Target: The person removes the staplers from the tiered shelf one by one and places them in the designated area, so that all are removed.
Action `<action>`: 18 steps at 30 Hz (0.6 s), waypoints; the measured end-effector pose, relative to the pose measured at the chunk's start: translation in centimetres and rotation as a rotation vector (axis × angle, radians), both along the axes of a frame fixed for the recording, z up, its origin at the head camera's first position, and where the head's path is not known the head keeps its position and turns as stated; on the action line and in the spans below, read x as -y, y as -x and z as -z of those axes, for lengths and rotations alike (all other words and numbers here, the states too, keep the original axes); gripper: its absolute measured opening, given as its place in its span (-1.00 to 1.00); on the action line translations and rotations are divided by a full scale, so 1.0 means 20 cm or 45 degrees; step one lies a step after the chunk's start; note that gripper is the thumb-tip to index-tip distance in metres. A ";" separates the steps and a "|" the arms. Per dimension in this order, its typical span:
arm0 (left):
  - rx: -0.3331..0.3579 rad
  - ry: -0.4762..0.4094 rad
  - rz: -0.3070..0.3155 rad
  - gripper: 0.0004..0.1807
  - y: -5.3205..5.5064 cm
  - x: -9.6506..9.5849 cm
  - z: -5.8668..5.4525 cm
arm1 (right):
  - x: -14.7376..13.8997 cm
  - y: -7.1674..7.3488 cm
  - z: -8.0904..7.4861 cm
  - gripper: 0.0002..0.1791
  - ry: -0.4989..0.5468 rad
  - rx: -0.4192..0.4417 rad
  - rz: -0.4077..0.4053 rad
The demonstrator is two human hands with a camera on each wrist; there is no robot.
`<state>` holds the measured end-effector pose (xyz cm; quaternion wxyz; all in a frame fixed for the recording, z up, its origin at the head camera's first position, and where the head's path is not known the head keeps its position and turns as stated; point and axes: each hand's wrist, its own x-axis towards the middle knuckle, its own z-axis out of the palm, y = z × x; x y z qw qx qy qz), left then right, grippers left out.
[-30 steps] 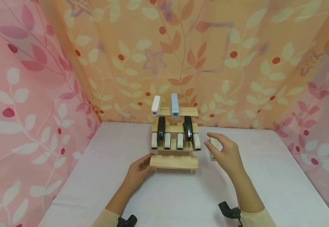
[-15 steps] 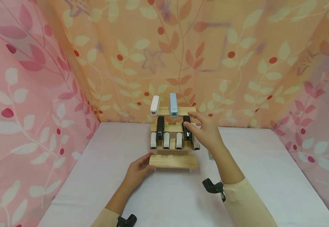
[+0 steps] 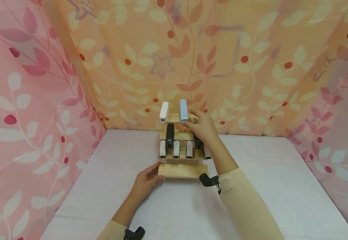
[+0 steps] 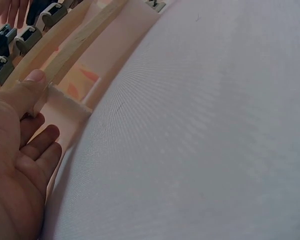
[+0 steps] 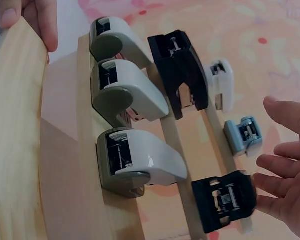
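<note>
A tiered wooden rack [image 3: 183, 170] carries several staplers. My left hand [image 3: 145, 181] holds the left end of its lowest shelf, thumb on the board and fingers bent below it in the left wrist view. On the top shelf stand a white stapler [image 3: 163, 111] and a light blue stapler [image 3: 183, 109]. My right hand [image 3: 202, 125] is at the right side of the blue one; in the right wrist view its thumb and fingers are spread, with a gap to the blue stapler [image 5: 243, 135]. Fingertips come close to a black stapler [image 5: 225, 200].
Another black stapler [image 3: 169, 135] sits on the second tier. Below it is a row of grey-white staplers [image 3: 176, 149]. The rack stands on a white-covered table [image 3: 102, 173], with patterned cloth [image 3: 150, 66] behind and at the sides. A small greenish item [image 4: 155, 5] lies beyond the rack.
My right hand has moved from the rack's right side, left and back over the black stapler to the blue one. The right arm now hides the pale item on the table. My left hand stays put.
</note>
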<state>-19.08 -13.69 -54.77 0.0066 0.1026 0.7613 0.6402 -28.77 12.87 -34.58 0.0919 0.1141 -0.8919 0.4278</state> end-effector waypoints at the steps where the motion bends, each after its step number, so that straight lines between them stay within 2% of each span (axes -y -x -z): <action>1: 0.003 -0.003 0.000 -0.26 0.00 0.00 0.00 | 0.00 0.01 0.00 -0.21 0.003 0.017 0.001; 7: 0.011 -0.004 -0.002 -0.27 -0.01 0.00 0.00 | 0.02 0.06 0.03 -0.12 -0.016 0.034 0.008; 13: 0.013 -0.017 -0.010 -0.28 -0.01 0.00 -0.01 | 0.06 0.09 0.05 -0.22 -0.020 0.005 0.012; 18: -0.004 -0.021 -0.003 -0.29 0.00 0.00 0.01 | 0.08 0.09 0.06 -0.25 -0.099 -0.007 0.052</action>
